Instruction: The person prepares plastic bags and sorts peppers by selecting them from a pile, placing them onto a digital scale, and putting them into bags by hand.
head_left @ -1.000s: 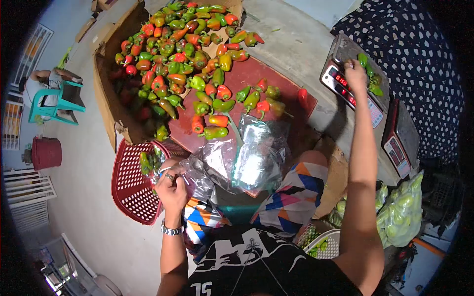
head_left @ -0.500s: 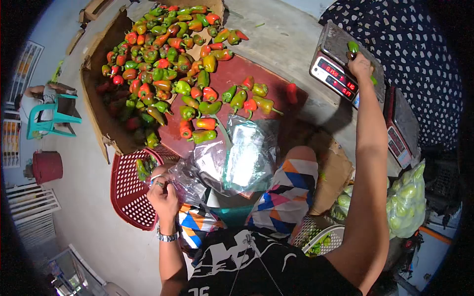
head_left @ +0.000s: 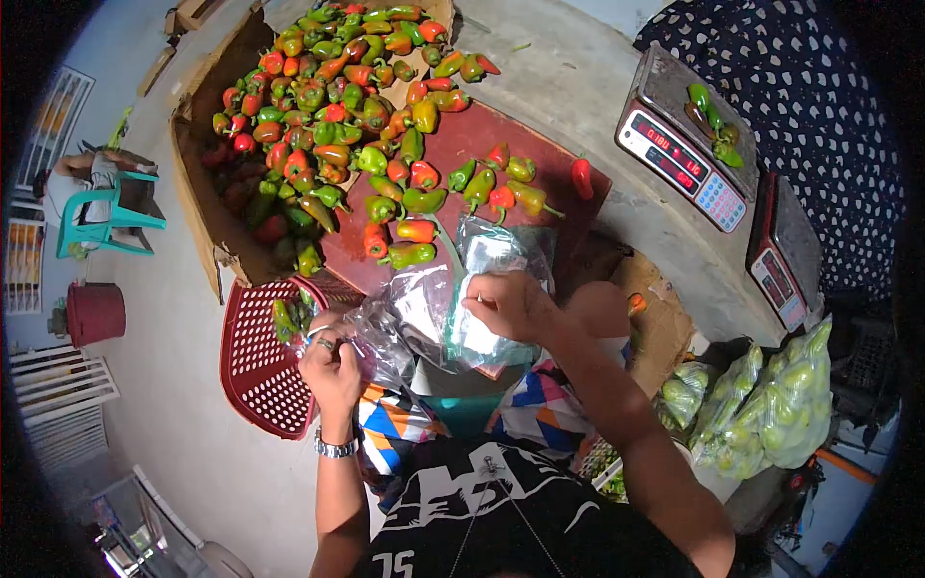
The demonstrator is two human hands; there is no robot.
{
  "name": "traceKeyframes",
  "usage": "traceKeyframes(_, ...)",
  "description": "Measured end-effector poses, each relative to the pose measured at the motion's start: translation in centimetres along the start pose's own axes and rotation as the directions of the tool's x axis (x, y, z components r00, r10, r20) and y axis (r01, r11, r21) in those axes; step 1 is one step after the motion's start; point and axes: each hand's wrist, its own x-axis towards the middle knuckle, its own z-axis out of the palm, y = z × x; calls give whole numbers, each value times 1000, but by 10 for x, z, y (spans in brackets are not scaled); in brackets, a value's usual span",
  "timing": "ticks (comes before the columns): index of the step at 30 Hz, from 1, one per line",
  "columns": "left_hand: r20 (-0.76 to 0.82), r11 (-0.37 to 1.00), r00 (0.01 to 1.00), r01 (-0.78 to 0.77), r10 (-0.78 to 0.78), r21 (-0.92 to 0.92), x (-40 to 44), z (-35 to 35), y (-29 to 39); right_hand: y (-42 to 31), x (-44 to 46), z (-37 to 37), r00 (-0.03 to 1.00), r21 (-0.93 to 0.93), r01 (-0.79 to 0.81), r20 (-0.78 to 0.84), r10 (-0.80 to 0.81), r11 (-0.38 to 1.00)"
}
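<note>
Ok, L hand (head_left: pixel 332 368) w/ plastic (head_left: pixel 381 349), R (head_left: pixel 515 304) over bags (head_left: pixel 482 252).

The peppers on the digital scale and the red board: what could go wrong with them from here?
The peppers on the digital scale lie near the edge of its plate, so a bump might roll one off. The lone red pepper lies close to the edge of the red board and could fall if knocked.

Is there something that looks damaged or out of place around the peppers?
One red pepper lies alone near the right edge of the red board. The cardboard box has a ragged near corner, perhaps torn.
</note>
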Motion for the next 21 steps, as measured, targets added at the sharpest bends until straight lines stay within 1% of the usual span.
traceKeyframes(1,-5,1000,1000,-8,8,-8,1,1,0,-3,-1,1,999,15,-21,-49,22,1000)
traceKeyframes(4,7,1000,1000,1,-1,-19,0,-1,-2,5,15,-5,997,-145,-35,-71,25,989)
traceKeyframes(5,4,999,1000,-6,6,-38,1,0,1,6,20,-2,994,-152,-18,-113,1,988)
traceKeyframes(8,-7,998,1000,-26,25,-57,2,2,4,5,21,1,992,-167,-102,-85,89,981)
traceKeyframes(11,-15,998,999,-42,42,-46,1,4,0,6,19,5,991,-160,-103,-97,88,982)
traceKeyframes(14,-26,998,999,-48,48,-29,1,3,0,9,21,2,990,-93,-81,-119,70,992)
traceKeyframes(17,-29,999,999,-40,39,-22,0,3,2,3,20,-6,981,-43,-169,-106,164,985)
traceKeyframes(21,-16,999,999,-31,30,-22,2,2,5,-3,21,-11,982,-39,-154,-115,149,987)
